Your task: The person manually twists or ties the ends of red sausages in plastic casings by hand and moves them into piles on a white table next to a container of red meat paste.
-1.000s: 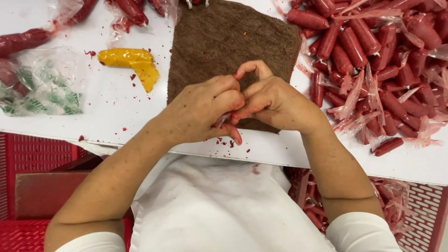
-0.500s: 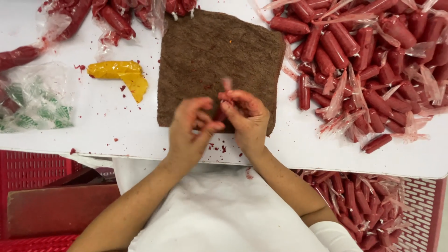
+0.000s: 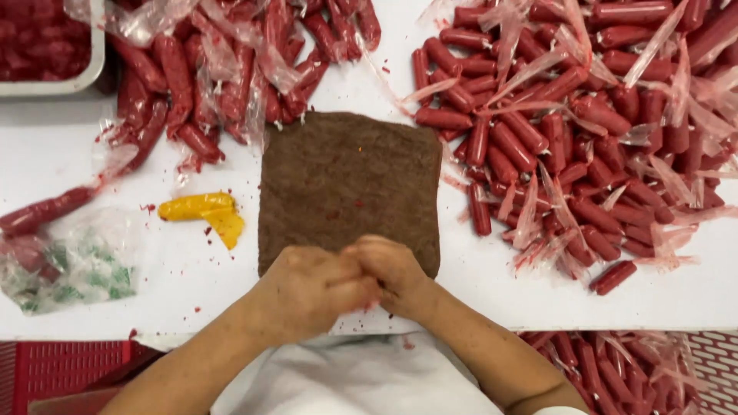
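Observation:
My left hand [image 3: 307, 292] and my right hand [image 3: 396, 273] are pressed together, knuckles up, over the near edge of a brown cloth [image 3: 350, 177] on the white table [image 3: 177, 284]. Both hands have their fingers curled shut against each other. Only a trace of red shows under the fingertips, and whatever lies between them is hidden. A big heap of red sausages [image 3: 584, 146] mixed with clear casing strips lies to the right of the cloth. A smaller pile of red sausages [image 3: 231, 69] lies at the upper left.
A yellow crumpled piece [image 3: 204, 211] lies left of the cloth. A clear bag with green print [image 3: 73, 269] sits at the far left, a metal tray [image 3: 46, 46] at the top left corner. Red crates [image 3: 61, 369] stand below the table edge, the right one [image 3: 615, 369] holding sausages.
My hands have drawn back toward me to the cloth's near edge and closed tightly together. The pale strip seen above my fingers half a second ago is gone from sight.

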